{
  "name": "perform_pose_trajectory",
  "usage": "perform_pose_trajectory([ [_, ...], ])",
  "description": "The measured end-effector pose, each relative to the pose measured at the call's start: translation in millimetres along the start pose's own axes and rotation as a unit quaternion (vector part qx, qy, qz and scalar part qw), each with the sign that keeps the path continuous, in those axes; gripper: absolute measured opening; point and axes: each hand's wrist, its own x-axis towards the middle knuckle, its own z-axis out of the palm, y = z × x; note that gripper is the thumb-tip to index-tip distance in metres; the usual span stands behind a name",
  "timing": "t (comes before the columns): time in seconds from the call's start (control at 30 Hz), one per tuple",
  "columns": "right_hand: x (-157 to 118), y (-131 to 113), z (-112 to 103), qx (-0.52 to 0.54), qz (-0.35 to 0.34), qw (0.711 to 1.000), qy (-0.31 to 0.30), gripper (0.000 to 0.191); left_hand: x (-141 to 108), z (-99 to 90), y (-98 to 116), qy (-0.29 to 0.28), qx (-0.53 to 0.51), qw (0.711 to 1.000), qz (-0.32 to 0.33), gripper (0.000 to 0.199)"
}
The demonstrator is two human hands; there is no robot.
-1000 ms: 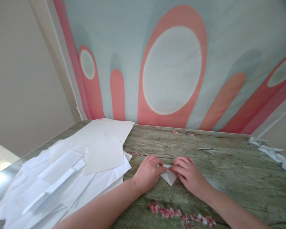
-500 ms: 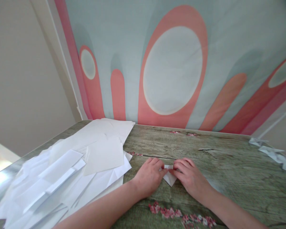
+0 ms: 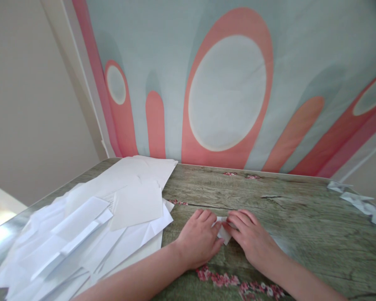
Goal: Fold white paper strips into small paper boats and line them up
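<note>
A small folded white paper (image 3: 224,235) lies on the wood-patterned table between my hands, its lower tip pointing toward me. My left hand (image 3: 200,238) has its fingers curled over the paper's left side, with the thumb at its lower left edge. From the right, my right hand (image 3: 247,234) pinches the paper with thumb and fingers near its upper right edge. Both hands cover much of the paper, so its folds are only partly visible.
A spread pile of white sheets (image 3: 138,205) and folded strips covers the left of the table (image 3: 301,225). Several small folded white pieces (image 3: 360,202) line the far right edge. A wall with a coral and pale-blue pattern (image 3: 228,92) stands behind.
My left thumb has moved down and away from my right thumb, to the paper's lower left side. The left hand has shifted slightly toward me. My right hand has barely moved.
</note>
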Motion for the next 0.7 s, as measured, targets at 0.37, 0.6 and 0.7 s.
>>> perform_pose_trajectory([
  [0.37,-6,-2,-1,-0.083,0.026,0.996,-0.036,0.029,0,2.8,1,-0.003,0.024,1.000,0.007,0.034],
  [0.6,-13,2,-5,-0.130,0.056,0.989,-0.048,0.032,0,3.9,1,-0.007,0.028,1.000,0.007,0.036],
  [0.7,-16,3,-5,-0.146,0.058,0.986,-0.060,0.032,0,2.3,2,-0.010,0.028,1.000,0.003,0.036],
])
